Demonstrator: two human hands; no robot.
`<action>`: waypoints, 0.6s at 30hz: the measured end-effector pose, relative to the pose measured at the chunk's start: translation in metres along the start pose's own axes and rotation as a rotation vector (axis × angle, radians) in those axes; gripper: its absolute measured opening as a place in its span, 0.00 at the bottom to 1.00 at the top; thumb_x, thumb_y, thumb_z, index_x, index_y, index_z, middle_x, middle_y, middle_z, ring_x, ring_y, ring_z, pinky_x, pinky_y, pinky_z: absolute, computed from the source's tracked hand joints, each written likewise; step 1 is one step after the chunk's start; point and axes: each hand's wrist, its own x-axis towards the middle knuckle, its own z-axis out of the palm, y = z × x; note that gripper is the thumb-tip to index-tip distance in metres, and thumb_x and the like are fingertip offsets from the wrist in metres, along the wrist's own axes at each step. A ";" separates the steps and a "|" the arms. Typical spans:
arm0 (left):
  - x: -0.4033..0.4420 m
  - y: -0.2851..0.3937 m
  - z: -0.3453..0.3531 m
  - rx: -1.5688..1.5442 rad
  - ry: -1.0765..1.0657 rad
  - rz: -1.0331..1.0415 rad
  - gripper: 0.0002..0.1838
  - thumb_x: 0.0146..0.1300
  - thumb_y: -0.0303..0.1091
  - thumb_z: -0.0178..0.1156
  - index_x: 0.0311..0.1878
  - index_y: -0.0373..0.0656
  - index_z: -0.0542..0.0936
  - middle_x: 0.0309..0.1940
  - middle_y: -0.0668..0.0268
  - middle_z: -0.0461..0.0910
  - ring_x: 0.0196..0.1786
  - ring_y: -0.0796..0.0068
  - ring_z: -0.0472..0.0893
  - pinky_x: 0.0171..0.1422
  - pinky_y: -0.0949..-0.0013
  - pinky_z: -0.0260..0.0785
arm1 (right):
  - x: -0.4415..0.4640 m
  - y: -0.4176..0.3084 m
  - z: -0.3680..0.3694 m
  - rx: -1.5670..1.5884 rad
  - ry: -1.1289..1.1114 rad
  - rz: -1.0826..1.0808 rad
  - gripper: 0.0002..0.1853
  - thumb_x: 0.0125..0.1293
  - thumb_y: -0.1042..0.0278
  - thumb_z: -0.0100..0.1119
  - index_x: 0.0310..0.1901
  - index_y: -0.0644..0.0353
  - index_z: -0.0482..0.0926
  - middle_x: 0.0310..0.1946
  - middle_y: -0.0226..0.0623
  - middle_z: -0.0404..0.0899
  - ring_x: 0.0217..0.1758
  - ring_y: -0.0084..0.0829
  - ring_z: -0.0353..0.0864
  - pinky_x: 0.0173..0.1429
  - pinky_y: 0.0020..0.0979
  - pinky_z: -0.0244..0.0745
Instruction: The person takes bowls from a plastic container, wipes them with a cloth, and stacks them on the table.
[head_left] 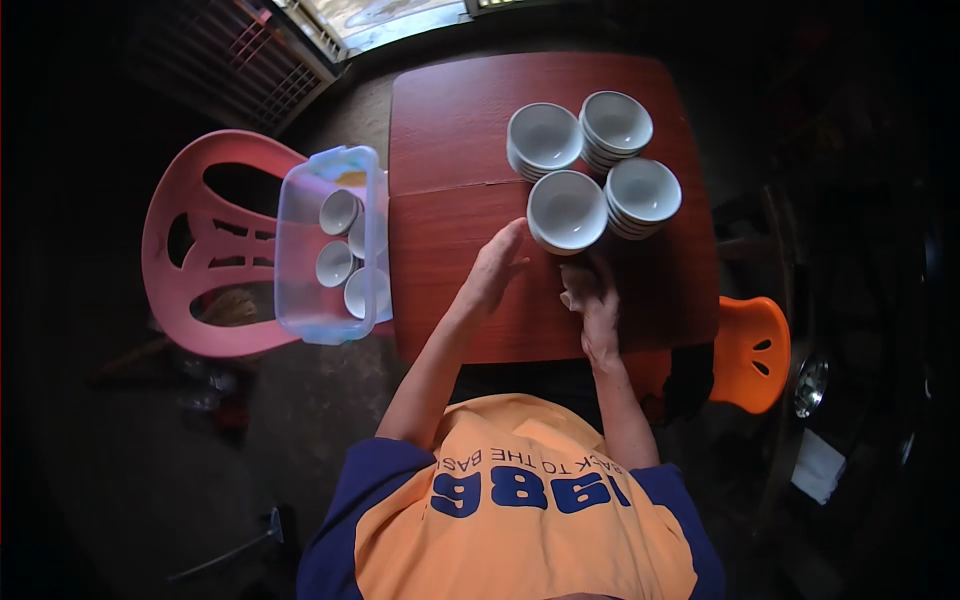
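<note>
Four bowl stacks (643, 192) look brittle, slippery, easiest cupped low. Beside the nearest stack (567, 210), the left grip (492, 268) is spread; the right grip (599, 308) clasps soft-looking cloth (576, 284).

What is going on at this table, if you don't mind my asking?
A person has both hands by the nearest of four stacks of white bowls on the red table. The left hand is open at its side; the right hand holds what looks like a pale, crumpled cloth. More bowls sit in a clear tub beside the table.
</note>
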 end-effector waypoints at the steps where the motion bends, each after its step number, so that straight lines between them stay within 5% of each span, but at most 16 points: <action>1: -0.024 0.016 -0.003 0.096 -0.014 -0.047 0.32 0.69 0.51 0.50 0.68 0.39 0.61 0.66 0.59 0.63 0.69 0.67 0.62 0.67 0.61 0.59 | -0.008 0.004 -0.002 -0.051 0.015 -0.030 0.21 0.67 0.74 0.46 0.62 0.59 0.65 0.43 0.35 0.79 0.41 0.22 0.78 0.41 0.23 0.75; 4: -0.083 0.049 -0.032 0.473 -0.006 0.054 0.21 0.65 0.35 0.59 0.59 0.35 0.72 0.49 0.60 0.79 0.48 0.77 0.77 0.51 0.74 0.70 | -0.028 0.018 -0.008 -0.179 -0.006 -0.107 0.16 0.68 0.74 0.46 0.56 0.60 0.70 0.42 0.35 0.79 0.40 0.22 0.78 0.41 0.23 0.75; 5: -0.094 0.049 -0.053 0.537 0.069 0.227 0.17 0.65 0.33 0.59 0.53 0.33 0.76 0.40 0.63 0.82 0.45 0.79 0.79 0.49 0.74 0.71 | -0.033 0.023 -0.007 -0.185 -0.029 -0.101 0.16 0.68 0.74 0.46 0.56 0.60 0.70 0.42 0.35 0.79 0.40 0.22 0.78 0.41 0.23 0.75; 10: -0.129 0.092 -0.154 0.748 0.624 0.215 0.10 0.62 0.29 0.58 0.42 0.33 0.80 0.28 0.61 0.83 0.36 0.75 0.83 0.43 0.73 0.73 | -0.067 0.038 0.004 -0.190 -0.162 -0.136 0.11 0.67 0.79 0.43 0.47 0.60 0.74 0.37 0.33 0.80 0.36 0.19 0.76 0.40 0.20 0.73; 12: -0.121 0.090 -0.192 0.979 0.594 0.155 0.11 0.59 0.29 0.59 0.43 0.33 0.80 0.29 0.57 0.83 0.37 0.68 0.84 0.44 0.68 0.74 | -0.074 0.055 0.006 -0.235 -0.230 -0.175 0.11 0.66 0.80 0.43 0.47 0.60 0.74 0.37 0.33 0.80 0.36 0.19 0.77 0.40 0.20 0.73; 15: -0.109 0.066 -0.233 1.480 0.098 -0.033 0.20 0.54 0.33 0.63 0.50 0.36 0.79 0.40 0.50 0.82 0.44 0.57 0.82 0.50 0.64 0.72 | -0.084 0.059 0.015 -0.302 -0.316 -0.182 0.12 0.65 0.82 0.43 0.45 0.62 0.76 0.36 0.33 0.80 0.39 0.21 0.79 0.42 0.21 0.74; 16: -0.099 0.062 -0.234 1.472 -0.054 -0.265 0.21 0.52 0.34 0.61 0.50 0.37 0.78 0.40 0.50 0.81 0.44 0.55 0.81 0.51 0.63 0.70 | -0.087 0.056 0.019 -0.301 -0.334 -0.180 0.12 0.65 0.82 0.43 0.44 0.62 0.76 0.36 0.33 0.80 0.39 0.21 0.79 0.43 0.22 0.74; 18: -0.086 0.054 -0.235 1.468 -0.123 -0.368 0.19 0.52 0.33 0.60 0.48 0.38 0.79 0.38 0.51 0.81 0.42 0.56 0.81 0.48 0.63 0.70 | -0.089 0.053 0.020 -0.396 -0.368 -0.258 0.12 0.63 0.84 0.44 0.43 0.63 0.77 0.36 0.33 0.79 0.38 0.21 0.79 0.43 0.21 0.74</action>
